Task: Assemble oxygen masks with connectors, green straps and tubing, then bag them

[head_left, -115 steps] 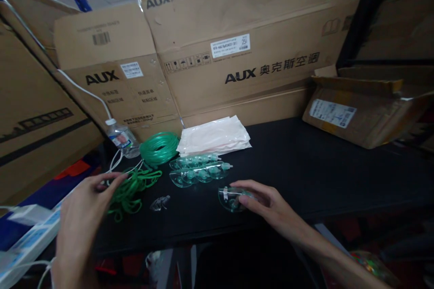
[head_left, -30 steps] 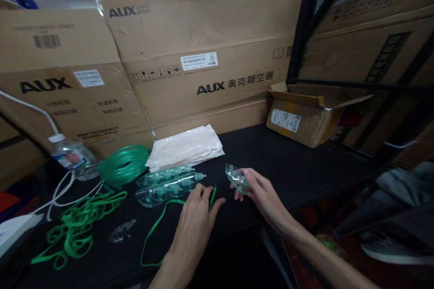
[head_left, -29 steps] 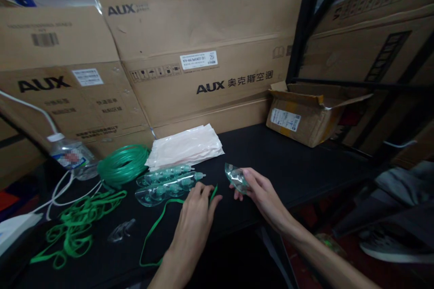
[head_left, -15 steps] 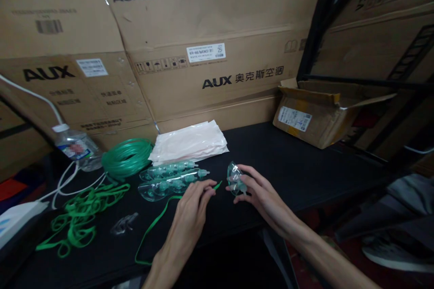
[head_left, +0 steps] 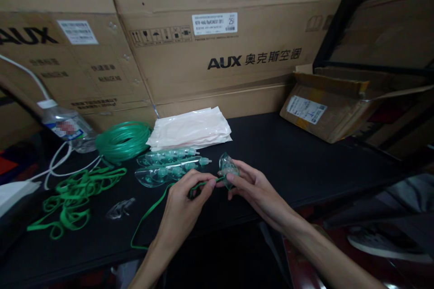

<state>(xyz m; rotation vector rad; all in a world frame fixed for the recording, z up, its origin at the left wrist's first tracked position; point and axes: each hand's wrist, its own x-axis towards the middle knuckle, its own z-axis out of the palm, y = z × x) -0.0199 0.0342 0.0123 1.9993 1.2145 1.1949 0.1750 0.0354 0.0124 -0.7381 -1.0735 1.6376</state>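
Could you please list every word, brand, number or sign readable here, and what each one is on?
"AUX 奥克斯空调": big cardboard box at centre back.
"25": white sticker on that box; its remaining print is too small.
Handling symbols: same box, too small to name.
"AUX", partly cut off: left cardboard box.
Left box's white label and dark print: unreadable.
Water bottle label: blurred.
Open carton's shipping label: too small.

One water bottle (head_left: 66,125), one green tubing coil (head_left: 122,140), one stack of plastic bags (head_left: 190,128), two rows of clear masks (head_left: 171,168) (nested, exact number unclear), two hands.
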